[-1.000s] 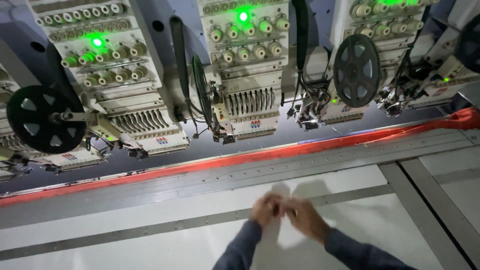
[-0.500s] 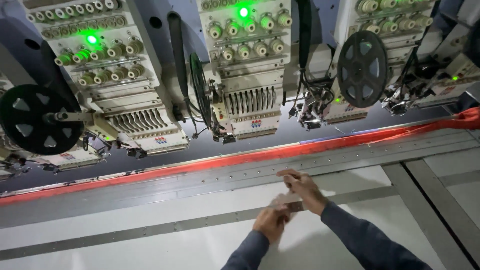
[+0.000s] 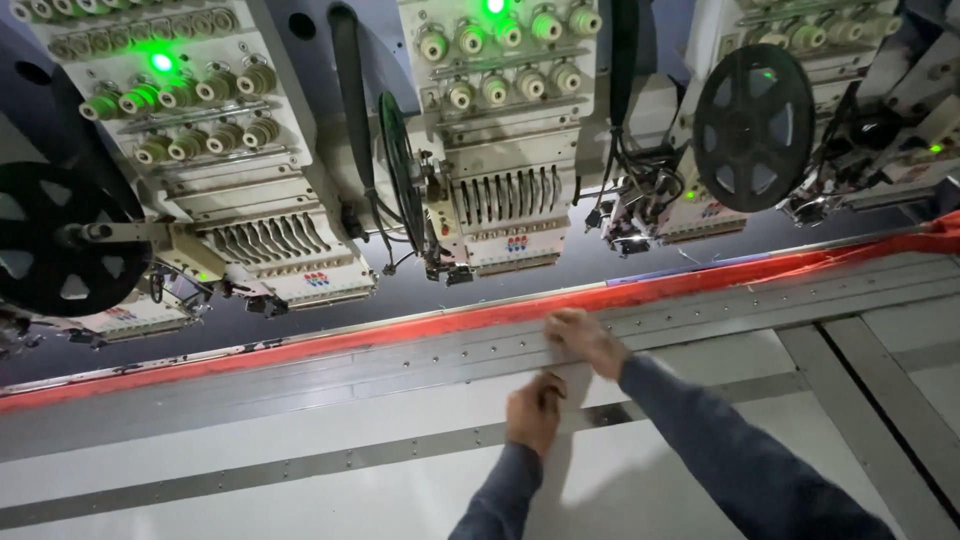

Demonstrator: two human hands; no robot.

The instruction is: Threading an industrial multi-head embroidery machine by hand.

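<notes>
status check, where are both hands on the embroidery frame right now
Right hand on metal frame rail beside red fabric strip. Left hand closed, lower, on white table. Held item unclear. Nothing blocking.

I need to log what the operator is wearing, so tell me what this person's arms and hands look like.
Both arms wear long dark blue-grey sleeves that end at the wrists. The left hand and right hand are bare: no gloves, and no rings, watch or markings can be made out in this dim, slightly blurred head view.
</notes>
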